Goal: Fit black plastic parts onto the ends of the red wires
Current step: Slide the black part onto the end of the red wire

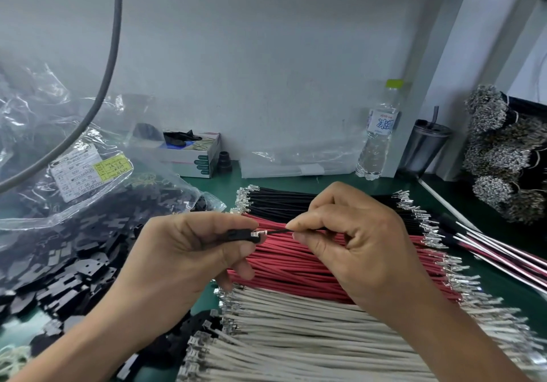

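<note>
Two hands (189,251) (352,233) join black plastic part (238,235) and thin dark wire (276,231)

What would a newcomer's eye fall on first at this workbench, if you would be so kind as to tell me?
First, the two hands at the centre: the left hand grips a black plastic part while the right hand pinches a thin dark wire whose metal end meets it. Beneath them lie rows of black wires, red wires and white wires. At left, a clear bag spills black parts.
</note>
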